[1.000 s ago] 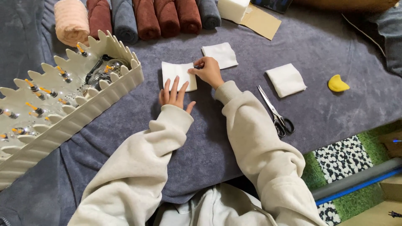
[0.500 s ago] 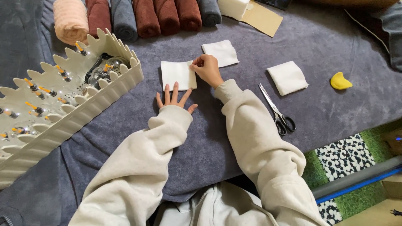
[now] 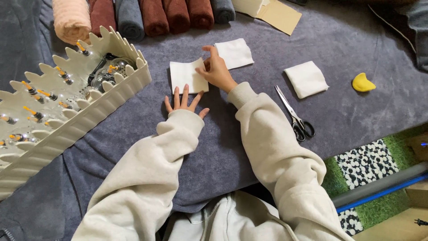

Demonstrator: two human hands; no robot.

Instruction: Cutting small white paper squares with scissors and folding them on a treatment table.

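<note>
Here, white cloth square [image 3: 185, 76] lies flat on grey blanket [image 3: 347, 40]. Your right hand [image 3: 217, 71] pinches its right edge; left hand [image 3: 185, 101] open, fingers spread, pressing lower edge. Cloth looks thin, soft, light; take it at corner.

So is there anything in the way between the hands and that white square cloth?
Nothing visible. The right hand already pinches the white cloth at its right edge, and the left hand lies flat with its fingertips on the lower edge.

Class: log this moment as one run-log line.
left hand: flat, fingertips on white cloth square | right hand: lifting its right edge | scissors: idle on grey blanket
</note>
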